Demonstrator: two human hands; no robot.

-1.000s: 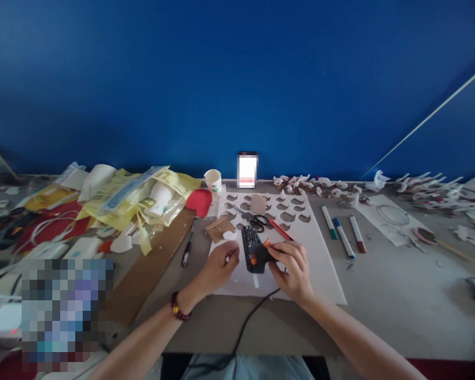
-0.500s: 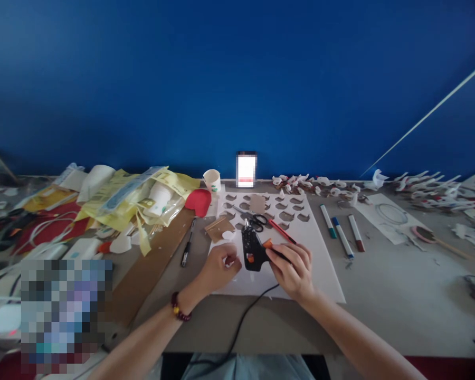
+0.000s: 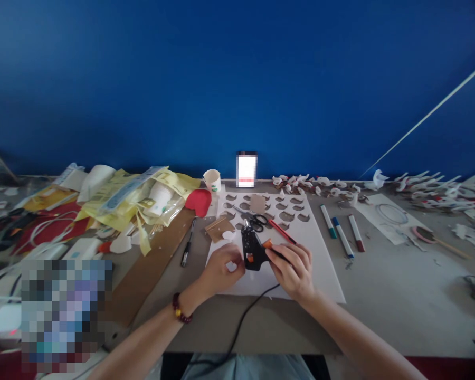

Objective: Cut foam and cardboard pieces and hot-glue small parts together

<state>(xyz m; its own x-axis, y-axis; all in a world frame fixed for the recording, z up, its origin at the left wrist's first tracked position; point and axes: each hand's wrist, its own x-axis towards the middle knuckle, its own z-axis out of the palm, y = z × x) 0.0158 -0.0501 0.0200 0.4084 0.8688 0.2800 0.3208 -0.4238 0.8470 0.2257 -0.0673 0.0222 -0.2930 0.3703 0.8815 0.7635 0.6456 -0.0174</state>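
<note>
My right hand [image 3: 293, 269] is wrapped round the handle of a black hot glue gun [image 3: 252, 252] with orange parts. Its metal nozzle points away from me, and a black cord [image 3: 245, 314] runs down over the table's front edge. My left hand [image 3: 222, 268] is close by the gun's rear left side, thumb and fingers curled into a ring and pressed together. Whatever they pinch, if anything, is hidden or too small to make out. Both hands are over a white sheet [image 3: 316, 264] with curved cut-out holes. Black-handled scissors [image 3: 256, 224] and a red pen [image 3: 282, 231] lie beyond the nozzle.
Cardboard pieces [image 3: 220, 229] and a black pen [image 3: 187, 245] lie left of my hands. A paper cup [image 3: 212, 181] and a lit phone [image 3: 246, 170] stand at the back. Markers [image 3: 342, 237] lie to the right. Packaging [image 3: 142, 192] crowds the left side; white cut-outs [image 3: 312, 183] line the wall.
My left hand has shifted slightly right and down, closer to the glue gun's rear, with thumb and fingers now forming a ring. The right hand and gun are almost unmoved.
</note>
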